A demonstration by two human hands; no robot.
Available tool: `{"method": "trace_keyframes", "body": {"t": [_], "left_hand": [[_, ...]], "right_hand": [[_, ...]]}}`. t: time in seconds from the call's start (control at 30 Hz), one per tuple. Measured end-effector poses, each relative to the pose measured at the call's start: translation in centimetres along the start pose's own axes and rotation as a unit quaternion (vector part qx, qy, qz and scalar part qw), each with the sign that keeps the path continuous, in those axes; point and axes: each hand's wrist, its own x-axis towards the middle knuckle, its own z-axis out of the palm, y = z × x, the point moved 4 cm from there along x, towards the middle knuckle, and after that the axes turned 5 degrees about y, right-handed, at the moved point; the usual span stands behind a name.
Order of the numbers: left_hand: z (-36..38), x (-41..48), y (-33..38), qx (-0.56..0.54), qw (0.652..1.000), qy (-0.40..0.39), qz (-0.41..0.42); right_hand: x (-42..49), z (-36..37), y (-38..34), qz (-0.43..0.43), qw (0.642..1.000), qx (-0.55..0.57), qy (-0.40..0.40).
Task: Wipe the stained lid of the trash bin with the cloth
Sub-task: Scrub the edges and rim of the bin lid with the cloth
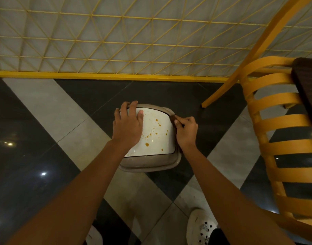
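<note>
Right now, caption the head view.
Left hand grips the stained lid; right hand pinches a dark cloth at its edge.

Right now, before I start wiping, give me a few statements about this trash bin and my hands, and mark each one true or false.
1. The white lid carries orange-brown spots. True.
2. The right hand holds nothing. False: it pinches a dark cloth.
3. The left hand grips the trash bin at its far left rim. True.
4. The cloth covers the middle of the lid. False: it sits at the lid's right edge, and the spots lie uncovered.
5. A yellow slatted chair stands to the right of the bin. True.
</note>
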Motion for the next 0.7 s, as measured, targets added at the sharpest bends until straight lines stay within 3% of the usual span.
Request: {"method": "trace_keyframes", "body": {"t": [0.3, 0.5, 0.7], "left_hand": [[-0.1, 0.0, 0.2, 0.003, 1.0, 0.003, -0.006], [-0.1, -0.1, 0.1, -0.002, 1.0, 0.003, -0.005], [-0.1, -0.1, 0.2, 0.001, 1.0, 0.001, -0.007]], "right_hand": [[4.3, 1.0, -2.7, -0.024, 0.994, -0.051, -0.091], [1.7, 0.3, -0.5, -0.046, 0.997, -0.049, -0.028], [1.5, 0.0, -0.6, -0.052, 0.996, -0.058, -0.049]]}}
